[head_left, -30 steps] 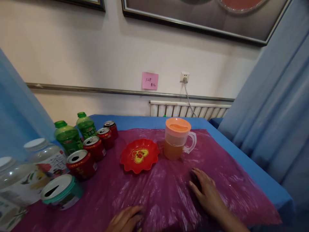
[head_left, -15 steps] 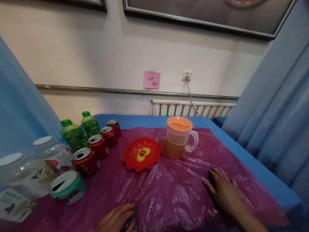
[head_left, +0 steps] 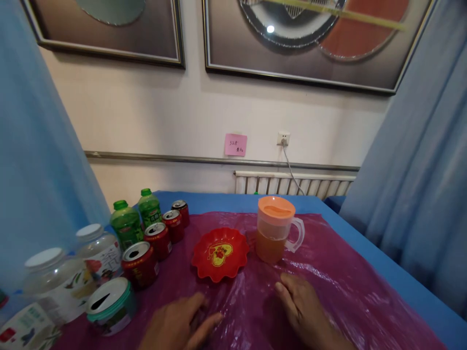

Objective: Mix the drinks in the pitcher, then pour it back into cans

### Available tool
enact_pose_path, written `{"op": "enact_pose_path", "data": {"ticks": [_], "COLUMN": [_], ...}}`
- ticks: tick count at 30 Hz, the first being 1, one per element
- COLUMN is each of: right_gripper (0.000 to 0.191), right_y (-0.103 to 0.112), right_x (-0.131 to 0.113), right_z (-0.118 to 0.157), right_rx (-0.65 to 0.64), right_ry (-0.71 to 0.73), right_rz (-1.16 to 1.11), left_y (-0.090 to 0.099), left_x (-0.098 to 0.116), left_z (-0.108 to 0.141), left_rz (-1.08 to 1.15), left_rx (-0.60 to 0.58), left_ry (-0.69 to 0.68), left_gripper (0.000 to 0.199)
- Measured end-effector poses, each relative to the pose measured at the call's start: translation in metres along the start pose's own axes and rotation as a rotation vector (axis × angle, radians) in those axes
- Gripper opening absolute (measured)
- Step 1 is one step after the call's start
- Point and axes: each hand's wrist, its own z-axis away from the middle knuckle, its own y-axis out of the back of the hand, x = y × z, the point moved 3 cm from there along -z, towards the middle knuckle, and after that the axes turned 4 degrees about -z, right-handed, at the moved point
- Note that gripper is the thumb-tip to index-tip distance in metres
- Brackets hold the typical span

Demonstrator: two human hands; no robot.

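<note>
My left hand (head_left: 177, 321) is low over the purple plastic sheet (head_left: 248, 311), its thumb and index finger apart and nothing in it; motion softens its outline. My right hand (head_left: 306, 308) is just in front of the plastic pitcher (head_left: 272, 238), apart from it, with fingers extended and holding nothing. The pitcher stands upright with an orange lid, a clear handle on its right and yellowish-brown liquid inside. Left of it lies a red scalloped plate (head_left: 239, 257) with a yellow heart-shaped print. Both hands are on the near side of plate and pitcher.
Several red cans (head_left: 140, 267) stand in a row at left, beside a teal-sided can (head_left: 111, 306), two green-capped bottles (head_left: 126, 226) and white-lidded clear jars (head_left: 54, 287). A blue cloth (head_left: 357, 243) covers the table. Behind are a radiator (head_left: 295, 182) and a plugged-in cord (head_left: 288, 160).
The view has tilted upward, showing more of the framed pictures. My right hand has moved left toward the middle. My left hand has moved forward and right, with its thumb spreading. Plate and pitcher stay put.
</note>
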Motion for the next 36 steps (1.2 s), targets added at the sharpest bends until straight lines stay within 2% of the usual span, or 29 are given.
{"op": "enact_pose_path", "data": {"ticks": [2,6,8,10,13,18,22,24,29,36], "right_gripper": [0.07,0.077,0.081,0.083,0.084,0.087,0.085,0.085,0.085,0.086], "right_y": [-0.004,-0.003,-0.006,-0.012,-0.025,-0.04,-0.049,-0.054,-0.06,-0.062], "right_x": [-0.02,-0.062,-0.077,-0.085,-0.085,-0.075,-0.058,-0.049,-0.041,-0.047], "right_z": [-0.027,-0.085,-0.107,-0.122,-0.132,-0.137,-0.151,-0.159,-0.165,-0.162], "right_rx": [0.071,0.244,0.327,0.372,0.376,0.313,0.301,0.29,0.275,0.249], "right_ry": [0.071,0.101,0.101,0.078,0.05,0.006,-0.128,-0.188,-0.24,-0.232], "right_rz": [-0.202,-0.653,-0.8,-0.879,-0.908,-0.859,-0.762,-0.737,-0.749,-0.738], "left_y": [0.026,0.078,0.094,0.1,0.097,0.092,0.081,0.073,0.061,0.06], "left_x": [0.012,0.033,0.039,0.042,0.041,0.03,0.012,0.004,-0.003,-0.004], "left_z": [-0.022,-0.064,-0.079,-0.089,-0.095,-0.108,-0.139,-0.153,-0.159,-0.157], "left_rz": [0.11,0.534,0.709,0.83,0.909,0.953,1.115,1.146,1.121,1.092], "left_rx": [0.084,0.333,0.426,0.512,0.567,0.561,0.464,0.439,0.451,0.46], "left_ry": [-0.013,-0.155,-0.169,-0.139,-0.108,-0.047,0.213,0.281,0.254,0.232], "left_gripper": [0.048,0.068,0.077,0.082,0.086,0.089,0.089,0.087,0.086,0.086]}}
